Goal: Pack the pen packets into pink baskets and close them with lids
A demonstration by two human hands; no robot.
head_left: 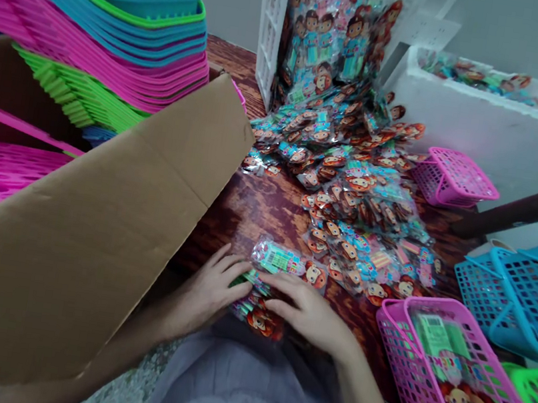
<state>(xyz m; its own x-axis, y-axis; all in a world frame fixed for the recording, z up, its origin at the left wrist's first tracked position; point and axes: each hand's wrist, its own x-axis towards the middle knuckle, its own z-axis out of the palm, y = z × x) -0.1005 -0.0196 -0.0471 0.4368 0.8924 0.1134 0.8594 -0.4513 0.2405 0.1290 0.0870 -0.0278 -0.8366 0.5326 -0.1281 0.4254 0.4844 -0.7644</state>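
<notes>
My left hand [208, 297] closes on the left side of a small stack of clear plastic packets [258, 321] at the table's front edge, close to my lap. From the other side, my right hand [309, 314] grips the same stack, fingers bent over its top. These packets carry a red-haired cartoon figure and hold pale green pieces; my fingers hide part of them. Just beyond my fingertips lies a single packet [285, 261] with a green barcode label. Behind it spreads a large heap of similar packets [354, 174].
A cardboard box [111, 205] with stacked blue, pink and green plastic baskets [132, 66] stands at left. To the right are a pink basket [395, 335] containing packets, blue baskets [528, 294] and a smaller pink basket [459, 179]. A white crate [272, 20] and foam box [473, 117] stand behind.
</notes>
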